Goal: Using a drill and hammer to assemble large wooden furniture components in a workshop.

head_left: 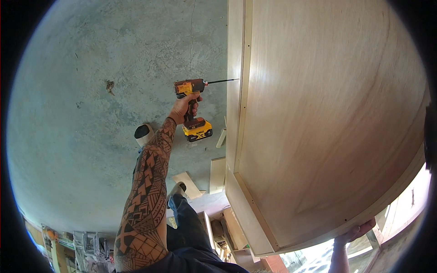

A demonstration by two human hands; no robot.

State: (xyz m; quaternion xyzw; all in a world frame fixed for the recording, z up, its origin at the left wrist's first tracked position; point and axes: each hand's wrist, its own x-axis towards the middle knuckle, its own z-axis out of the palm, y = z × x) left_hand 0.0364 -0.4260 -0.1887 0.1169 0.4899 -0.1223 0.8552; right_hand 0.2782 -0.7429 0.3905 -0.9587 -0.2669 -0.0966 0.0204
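Observation:
My left hand (184, 109) is wrapped around the grip of a yellow and black cordless impact driver (191, 86), its battery pack below. A long thin dark bit (221, 82) points right, its tip at the side board of a large pale plywood cabinet (327, 113); whether it has entered the wood I cannot tell. Narrow wooden strips (242, 109) with small dark holes run along the inside edges of the plywood panel. At the lower right, my right hand (357, 231) grips the cabinet's near edge, some fingers hidden.
Wood offcuts (189, 185) lie on the grey-green concrete floor (114, 54) near my feet, with a pale board (217, 175) beside the cabinet. Stacked materials (91, 250) stand at the lower left. More boards (236, 230) are behind my legs.

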